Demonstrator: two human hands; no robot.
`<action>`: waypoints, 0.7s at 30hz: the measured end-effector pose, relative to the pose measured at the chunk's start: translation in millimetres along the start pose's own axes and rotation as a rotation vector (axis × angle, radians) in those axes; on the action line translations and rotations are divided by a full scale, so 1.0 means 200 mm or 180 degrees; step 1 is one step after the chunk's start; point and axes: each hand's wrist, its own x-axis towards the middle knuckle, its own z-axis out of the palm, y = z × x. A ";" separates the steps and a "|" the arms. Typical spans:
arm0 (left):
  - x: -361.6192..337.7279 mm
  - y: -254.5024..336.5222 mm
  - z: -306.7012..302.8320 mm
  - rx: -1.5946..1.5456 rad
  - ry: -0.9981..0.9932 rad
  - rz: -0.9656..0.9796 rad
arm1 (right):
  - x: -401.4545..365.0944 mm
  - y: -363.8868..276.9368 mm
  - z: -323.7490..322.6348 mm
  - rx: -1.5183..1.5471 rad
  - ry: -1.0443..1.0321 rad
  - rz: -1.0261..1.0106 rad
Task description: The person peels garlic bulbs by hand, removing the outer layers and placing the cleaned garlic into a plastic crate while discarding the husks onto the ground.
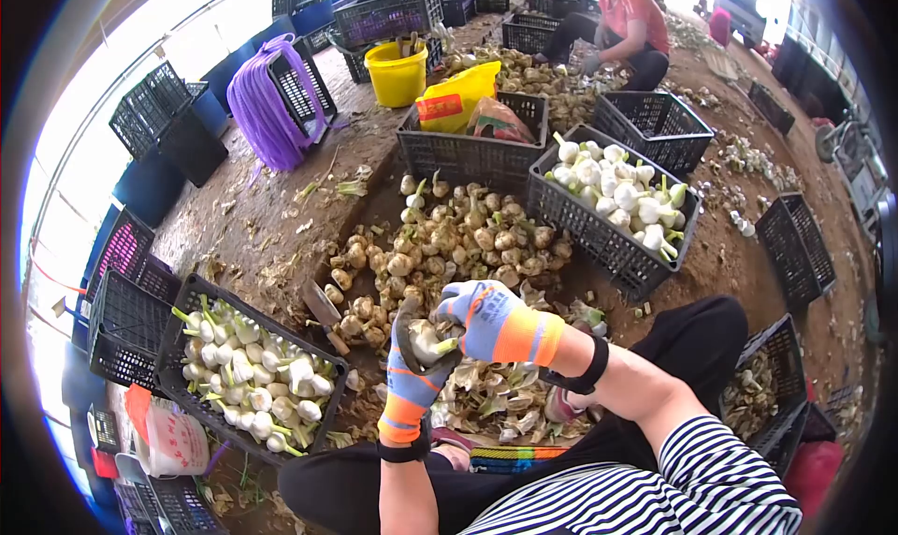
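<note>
In the middle of the head view, my left hand [412, 362], in a grey, blue and orange glove, is wrapped round a garlic bulb [428, 341] whose cut green stem points right. My right hand [491, 320], gloved alike, is closed against the bulb's upper side; its fingertips are partly hidden. Beyond both hands lies a heap of brown, unpeeled garlic [468, 231]. Below them are loose garlic skins [496, 399]. White bulbs fill a black crate [178, 362] at the left and another black crate [608, 240] at the upper right.
A black crate [468, 156] holds a yellow bag [458, 100], with a yellow bucket [397, 75] behind it. Another person [636, 25] sits at the far garlic heap. Purple net bags [267, 105] hang over a crate. A wooden-looking block [321, 304] lies beside the near heap.
</note>
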 end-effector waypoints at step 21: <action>-0.02 -0.06 -0.02 -0.1397 0.1735 0.0261 | 0.08 0.11 0.27 0.0694 0.0908 0.0283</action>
